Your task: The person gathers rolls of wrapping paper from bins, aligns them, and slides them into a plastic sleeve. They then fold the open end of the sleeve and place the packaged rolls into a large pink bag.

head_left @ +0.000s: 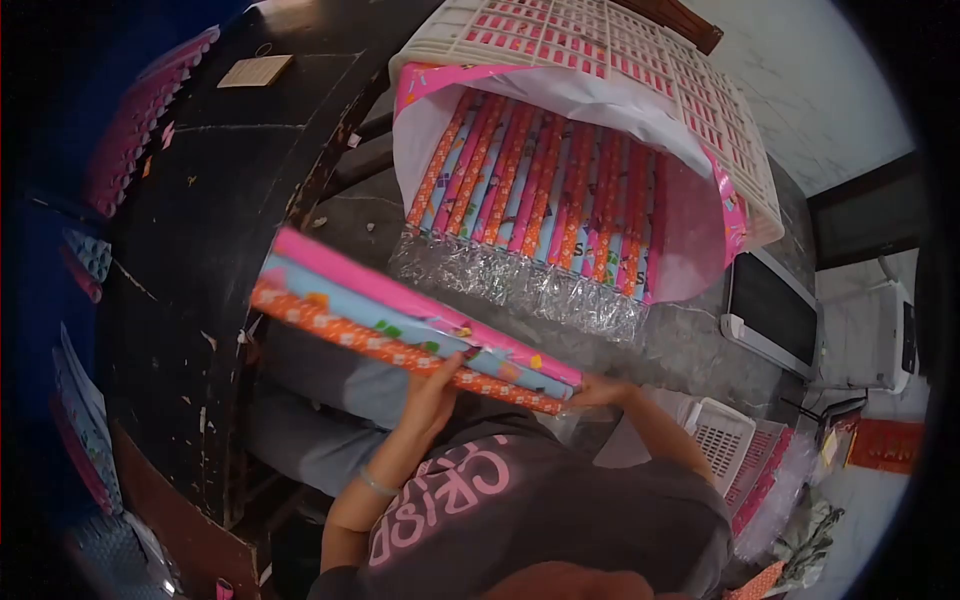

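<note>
Three rolls of patterned wrapping paper lie side by side as a bundle across my lap: a pink roll (380,285), a light blue roll (360,310) and an orange flowered roll (345,332). My left hand (432,392) is closed around the bundle near its middle, its thumb on top and the other fingers hidden underneath. At the lower right end, my right hand (600,390) grips the roll ends. Beyond the bundle, a white plastic basket (755,165) lined with pink-edged paper holds many similar rolls (540,185), their clear plastic ends bunched toward me.
A dark, worn table (225,190) stands at left, with a small tan card (255,71) on it. More rolls (140,130) are stacked past its far edge. At right are a dark flat panel (772,312), a white machine (872,335) and a smaller white basket (722,437).
</note>
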A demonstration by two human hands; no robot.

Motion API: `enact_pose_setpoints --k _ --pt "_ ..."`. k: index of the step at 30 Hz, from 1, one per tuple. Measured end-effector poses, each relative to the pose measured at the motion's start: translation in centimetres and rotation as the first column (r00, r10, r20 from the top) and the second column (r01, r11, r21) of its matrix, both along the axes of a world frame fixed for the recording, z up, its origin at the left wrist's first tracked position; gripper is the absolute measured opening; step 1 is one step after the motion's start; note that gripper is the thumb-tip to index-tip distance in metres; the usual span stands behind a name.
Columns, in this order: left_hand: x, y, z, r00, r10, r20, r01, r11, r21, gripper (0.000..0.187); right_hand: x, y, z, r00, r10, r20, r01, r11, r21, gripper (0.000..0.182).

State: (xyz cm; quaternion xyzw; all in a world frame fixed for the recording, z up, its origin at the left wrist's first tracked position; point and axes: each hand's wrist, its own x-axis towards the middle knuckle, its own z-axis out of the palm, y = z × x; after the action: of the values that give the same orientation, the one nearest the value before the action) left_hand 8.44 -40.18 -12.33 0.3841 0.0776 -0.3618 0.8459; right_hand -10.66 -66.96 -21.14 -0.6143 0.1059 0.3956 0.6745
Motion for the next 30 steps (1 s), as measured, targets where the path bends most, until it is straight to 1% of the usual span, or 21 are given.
enact_pose_setpoints --k 1,2,3,4,5,7,8,10,11,13,15,17,18,20,22,24,25,26,27,29,30 --pt "0.1 -1.6 -1.1 0.991 -0.132 0.016 0.132 0.991 0.003 0.034 -1.3 0.1 -0.2 0.987 -0.029 -0.161 0.014 0.995 -0.095 0.033" --pt "0.2 -3.2 -2.8 0.977 -0.212 -0.010 0.212 0.977 0.006 0.034 -2.7 0.9 -1.0 0.987 -0.032 -0.155 0.017 0.996 -0.093 0.033" --pt "0.3 -4.6 -4.7 0.957 -0.287 -0.040 0.287 0.958 0.008 0.034 -4.2 1.9 -2.1 0.992 -0.028 0.120 0.048 0.985 -0.167 0.036" --pt "0.9 -5.8 -6.2 0.933 -0.346 -0.097 0.348 0.937 0.006 0.034 -5.4 2.8 -3.3 0.924 -0.002 0.383 0.097 0.969 -0.229 0.039" --pt "1.7 -6.9 -7.2 0.904 -0.400 -0.154 0.404 0.915 0.000 0.034 -6.4 3.5 -4.4 0.923 0.001 0.385 0.093 0.970 -0.226 0.039" --pt "3.2 -9.1 -8.5 0.907 -0.373 -0.198 0.378 0.926 -0.011 0.030 -6.9 4.0 -6.2 0.978 -0.207 -0.001 0.204 0.967 -0.153 0.035" --pt "4.2 -9.8 -9.5 0.900 -0.379 -0.216 0.378 0.925 -0.047 0.029 -5.7 4.2 -5.8 0.982 -0.188 0.001 0.186 0.972 -0.147 0.035" --pt "5.9 -10.6 -9.8 0.934 -0.332 -0.133 0.331 0.943 -0.027 0.030 -0.3 5.8 -3.1 0.898 -0.417 -0.143 0.408 0.909 -0.087 0.031" --pt "6.6 -10.8 -9.9 0.914 -0.370 -0.167 0.381 0.924 0.041 0.032 2.1 6.5 -3.7 0.906 -0.400 -0.138 0.391 0.916 -0.083 0.031" --pt "8.4 -11.3 -9.9 0.891 -0.393 -0.228 0.436 0.880 0.187 0.037 7.5 8.3 -5.2 0.821 -0.569 0.050 0.571 0.821 -0.016 0.028" --pt "10.8 -11.4 -10.7 0.935 -0.341 -0.097 0.352 0.859 0.371 0.036 14.4 10.0 0.2 0.740 -0.672 0.032 0.666 0.739 0.100 0.026" --pt "13.8 -10.2 -10.2 0.938 -0.339 -0.078 0.347 0.903 0.252 0.031 19.3 9.9 -2.8 0.719 -0.695 0.009 0.684 0.709 0.172 0.024" --pt "15.4 -9.8 -11.1 0.952 -0.304 -0.044 0.306 0.925 0.224 0.028 21.8 9.3 -2.0 0.746 -0.665 0.008 0.660 0.742 0.119 0.022" --pt "17.4 -9.0 -13.2 0.967 -0.253 0.010 0.240 0.929 0.282 0.024 26.0 8.9 -3.2 0.774 -0.633 0.005 0.631 0.773 0.067 0.021" --pt "19.2 -7.1 -14.3 0.939 -0.316 0.133 0.243 0.887 0.392 0.031 30.6 9.0 -9.2 0.625 -0.771 0.118 0.687 0.616 0.385 0.023" --pt "19.6 -5.1 -13.6 0.911 -0.359 0.201 0.282 0.900 0.331 0.034 34.9 8.2 -8.5 0.678 -0.733 -0.061 0.701 0.618 0.357 0.019" --pt "19.7 -4.3 -14.2 0.941 -0.263 0.212 0.165 0.906 0.390 0.028 36.9 8.5 -8.5 0.639 -0.769 -0.010 0.738 0.609 0.290 0.019" --pt "19.4 -3.5 -14.8 0.960 -0.162 0.228 0.045 0.894 0.446 0.023 39.1 8.2 -10.2 0.646 -0.760 -0.074 0.730 0.586 0.352 0.018" --pt "19.0 -2.6 -14.4 0.959 -0.160 0.233 0.039 0.891 0.452 0.023 40.6 8.3 -10.7 0.655 -0.743 -0.138 0.720 0.559 0.412 0.017" --pt "17.7 -0.8 -13.8 0.997 0.070 0.030 -0.075 0.966 0.248 0.022 40.9 8.8 -11.3 0.621 -0.751 -0.223 0.774 0.542 0.329 0.014" --pt "17.0 0.4 -13.9 0.997 0.075 0.033 -0.081 0.964 0.255 0.022 40.8 9.1 -11.5 0.583 -0.770 -0.257 0.806 0.512 0.295 0.014"
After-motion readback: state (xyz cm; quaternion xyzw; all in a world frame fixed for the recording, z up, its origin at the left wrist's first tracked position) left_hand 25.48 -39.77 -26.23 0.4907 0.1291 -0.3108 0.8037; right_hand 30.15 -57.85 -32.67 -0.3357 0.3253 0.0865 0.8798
